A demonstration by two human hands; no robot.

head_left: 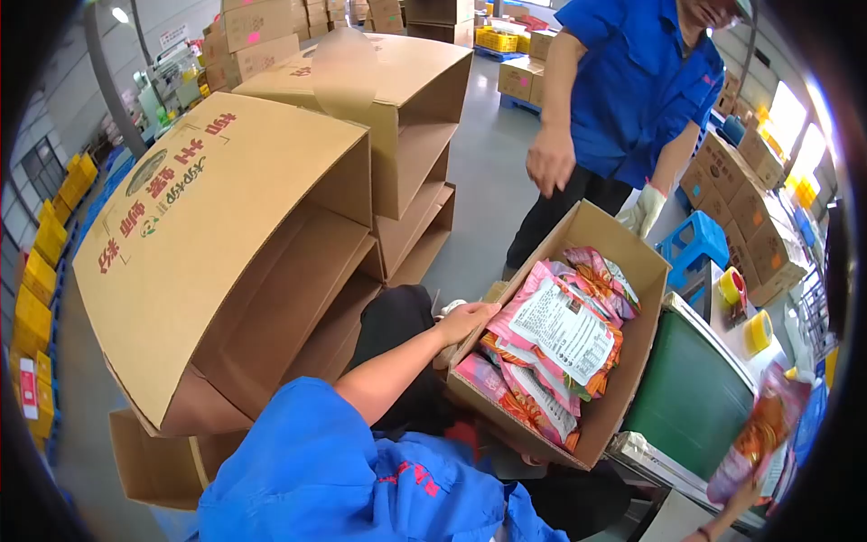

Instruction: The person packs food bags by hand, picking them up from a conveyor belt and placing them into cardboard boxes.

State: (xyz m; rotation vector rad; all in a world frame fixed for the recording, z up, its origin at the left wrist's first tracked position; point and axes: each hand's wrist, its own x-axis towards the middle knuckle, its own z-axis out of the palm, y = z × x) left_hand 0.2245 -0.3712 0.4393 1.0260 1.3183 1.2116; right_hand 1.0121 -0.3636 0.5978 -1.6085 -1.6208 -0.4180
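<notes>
My left hand (470, 322) grips the near left rim of an open cardboard box (623, 397). The box sits tilted in front of me, holding several pink printed food packets (564, 330), one with its white label facing up. At the lower right, my right hand (746, 499) is closed on a pink food packet (763, 434) beside the green conveyor belt; part of the hand is cut off or hidden. A co-worker in a blue shirt (623, 90) stands across the box, a white-gloved hand (643, 212) at its far edge and a bare hand (551, 158) above it.
Large open cartons (217, 208) lie stacked on their sides at my left. The green conveyor belt (691, 388) runs on the right, with tape rolls (759, 332) beside it. A blue stool (695, 244) and stacked boxes (745, 203) stand behind. Yellow crates (41, 280) line the far left.
</notes>
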